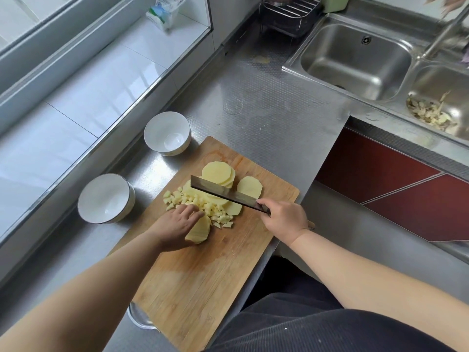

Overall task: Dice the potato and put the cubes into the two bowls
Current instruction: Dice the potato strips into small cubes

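a tiled window ledge (106, 80) runs along the far left, a milk carton (162, 13) standing at its far end. just beside it on the steel counter (266, 118) sit two white bowls, the nearer bowl (106, 198) and the farther bowl (167, 133), both holding no potato, each close to the left edge of the wooden cutting board (203, 262). on the board, the left hand (177, 224) rests with fingers extended over a stack of potato slices (199, 229) (its fingertips reach into the pile), touching the heap of small potato cubes (200, 204) at the board's centre. behind the cubes lie more round slices (219, 174), fanned and overlapping, with one single slice (249, 187) apart to their right. a cleaver (228, 195) is held blade-down above the cut potato, its edge angled across the cubes and slices; whether it touches them cannot be told. the right hand (284, 219) grips its handle, fingers curled round it. to the right, past the counter's edge, a double steel sink (355, 59) holds potato peelings (431, 113) in its right basin, and a wire rack (289, 13) stands behind it.
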The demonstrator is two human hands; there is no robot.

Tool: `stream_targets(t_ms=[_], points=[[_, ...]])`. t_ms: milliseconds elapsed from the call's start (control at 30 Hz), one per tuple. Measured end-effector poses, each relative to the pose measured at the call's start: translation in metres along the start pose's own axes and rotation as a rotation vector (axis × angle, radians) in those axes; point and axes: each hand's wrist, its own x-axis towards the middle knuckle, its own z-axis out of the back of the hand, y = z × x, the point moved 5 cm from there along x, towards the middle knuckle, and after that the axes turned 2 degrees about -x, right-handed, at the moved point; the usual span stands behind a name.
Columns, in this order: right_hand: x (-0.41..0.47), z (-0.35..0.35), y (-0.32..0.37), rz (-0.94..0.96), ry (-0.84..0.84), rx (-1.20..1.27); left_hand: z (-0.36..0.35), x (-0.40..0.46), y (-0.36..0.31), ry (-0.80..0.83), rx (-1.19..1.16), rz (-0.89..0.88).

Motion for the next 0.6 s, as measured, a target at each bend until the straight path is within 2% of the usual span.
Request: stream_targets(t_ms=[200,367,600], points=[[0.001,0.0,0.01,0.029,0.017,0.013,0.001,-0.001,-0.003,-0.005,0.025,-0.078],[0.003,-0.003,0.012,0.014,0.066,-0.003,0.002,0.0,-0.004,0.008,-0.013,-0.094],[0.006,-0.001,0.016,0.039,0.029,0.052,-0.007,-0.004,-0.003,-0.046,0.043,-0.079]])
